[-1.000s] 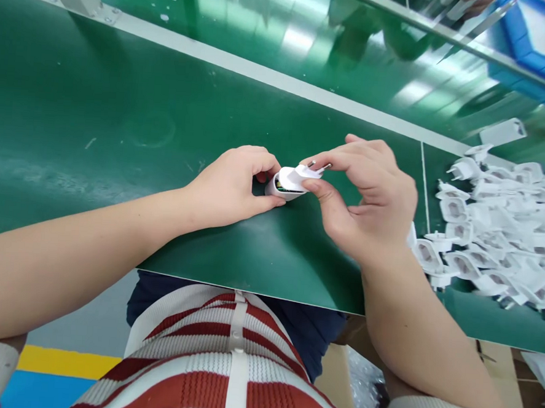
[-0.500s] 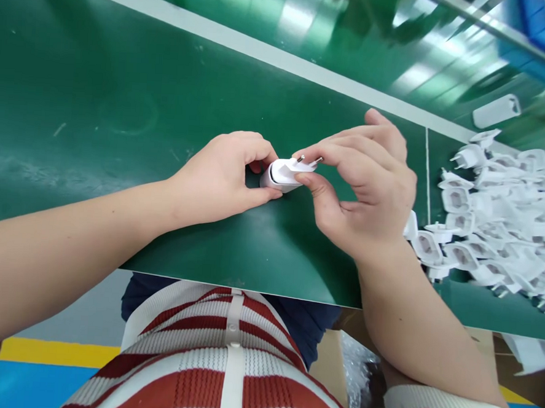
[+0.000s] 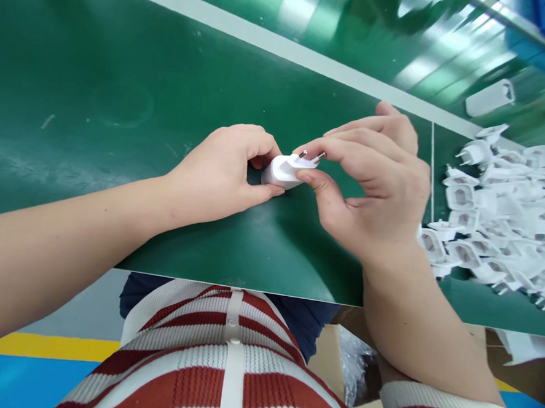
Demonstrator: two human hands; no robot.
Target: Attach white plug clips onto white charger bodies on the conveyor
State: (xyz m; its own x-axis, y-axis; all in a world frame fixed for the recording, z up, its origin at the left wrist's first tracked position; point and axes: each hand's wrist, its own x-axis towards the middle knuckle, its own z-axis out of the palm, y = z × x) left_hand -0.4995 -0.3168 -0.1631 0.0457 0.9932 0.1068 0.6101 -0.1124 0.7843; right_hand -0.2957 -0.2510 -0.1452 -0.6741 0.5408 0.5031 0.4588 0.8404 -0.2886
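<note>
Over the green worktop I hold a small white plug adapter (image 3: 281,172) with two round metal pins pointing up and to the right. My left hand (image 3: 231,167) is closed around its lower left part, thumb in front and fingers behind. Thumb and index finger of my right hand (image 3: 370,179) pinch the pinned cap at its right end, while the other fingers stay raised and bent. The cap sits against the body with no dark gap showing on the visible side. The adapter's underside is hidden.
A heap of white plug caps (image 3: 507,212), several with pins, lies on the worktop (image 3: 120,127) at the right. Beyond it lies a white adapter housing (image 3: 490,98). A pale strip crosses the back. Below the front edge stands a cardboard box (image 3: 328,355) with clear plastic wrap.
The dark gap between the cap and the body of the adapter has closed. Both hands keep their grip on it. The view has shifted slightly.
</note>
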